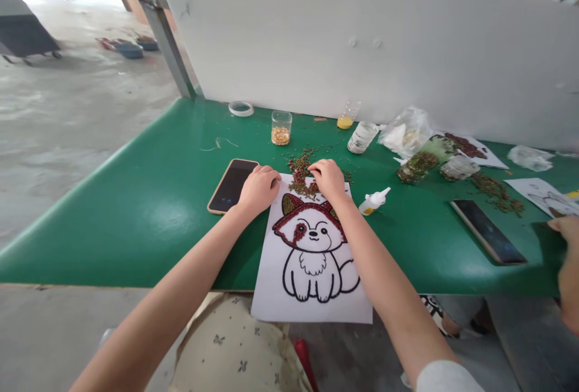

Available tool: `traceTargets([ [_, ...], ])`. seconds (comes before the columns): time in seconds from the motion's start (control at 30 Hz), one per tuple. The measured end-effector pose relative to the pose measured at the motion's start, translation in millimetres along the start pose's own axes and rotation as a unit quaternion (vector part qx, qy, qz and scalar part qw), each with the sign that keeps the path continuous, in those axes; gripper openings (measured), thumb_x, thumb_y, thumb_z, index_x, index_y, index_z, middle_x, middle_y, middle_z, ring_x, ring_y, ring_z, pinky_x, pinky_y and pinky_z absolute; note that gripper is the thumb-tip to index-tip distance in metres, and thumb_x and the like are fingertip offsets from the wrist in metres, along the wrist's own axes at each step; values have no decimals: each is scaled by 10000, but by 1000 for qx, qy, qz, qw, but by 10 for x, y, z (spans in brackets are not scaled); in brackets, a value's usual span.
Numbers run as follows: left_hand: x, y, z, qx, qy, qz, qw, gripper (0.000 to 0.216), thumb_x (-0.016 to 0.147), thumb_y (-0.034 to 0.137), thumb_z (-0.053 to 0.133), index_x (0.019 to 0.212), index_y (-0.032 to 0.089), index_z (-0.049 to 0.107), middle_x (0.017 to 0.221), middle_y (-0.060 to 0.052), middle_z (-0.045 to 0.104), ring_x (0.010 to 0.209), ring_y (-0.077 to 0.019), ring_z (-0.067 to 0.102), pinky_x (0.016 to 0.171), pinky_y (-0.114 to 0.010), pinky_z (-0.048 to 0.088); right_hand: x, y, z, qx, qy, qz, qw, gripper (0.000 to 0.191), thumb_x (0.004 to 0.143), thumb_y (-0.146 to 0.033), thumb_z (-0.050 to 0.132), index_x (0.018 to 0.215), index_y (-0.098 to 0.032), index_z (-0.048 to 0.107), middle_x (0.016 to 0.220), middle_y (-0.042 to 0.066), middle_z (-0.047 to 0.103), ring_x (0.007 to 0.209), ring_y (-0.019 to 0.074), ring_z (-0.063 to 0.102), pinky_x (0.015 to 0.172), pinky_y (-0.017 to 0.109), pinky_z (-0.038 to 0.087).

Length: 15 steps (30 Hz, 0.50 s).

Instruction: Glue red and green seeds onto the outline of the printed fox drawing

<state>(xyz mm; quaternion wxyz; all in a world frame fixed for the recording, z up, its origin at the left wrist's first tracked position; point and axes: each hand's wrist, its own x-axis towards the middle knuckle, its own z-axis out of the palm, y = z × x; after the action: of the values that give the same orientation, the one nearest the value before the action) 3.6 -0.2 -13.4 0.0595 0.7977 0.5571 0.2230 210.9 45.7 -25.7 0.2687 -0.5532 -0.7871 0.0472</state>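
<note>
Dark cart (25, 29) and, probably, blue basins (129, 50) on the floor (81, 108), left of a pale panel (294, 30)

The counter (136, 223) gives open passage along its left edge; toward the back edge, the seed pile (300, 166) and kernel cup (281, 129) obstruct; right of the sheet (271, 295), the glue bottle (373, 202) blocks the way, with a phone (487, 232) beyond, near the front edge.

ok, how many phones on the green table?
2. The first phone is by the person's left hand, which partly covers it; the second phone lies farther right, past the white bottle. No others show.
</note>
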Motion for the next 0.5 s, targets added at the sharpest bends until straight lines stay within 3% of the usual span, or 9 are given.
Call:
traceTargets([
  [0.5,-3,26,-35,-1,-2,-6,1000,272,845,195,413,868,148,680,958,-93,654,939,-249,557,906,-392,439,-6,32,-49,0,-17,-14,1000,179,792,-95,508,816,-180,663,942,82,653,968,239,516,871,359,414],
])
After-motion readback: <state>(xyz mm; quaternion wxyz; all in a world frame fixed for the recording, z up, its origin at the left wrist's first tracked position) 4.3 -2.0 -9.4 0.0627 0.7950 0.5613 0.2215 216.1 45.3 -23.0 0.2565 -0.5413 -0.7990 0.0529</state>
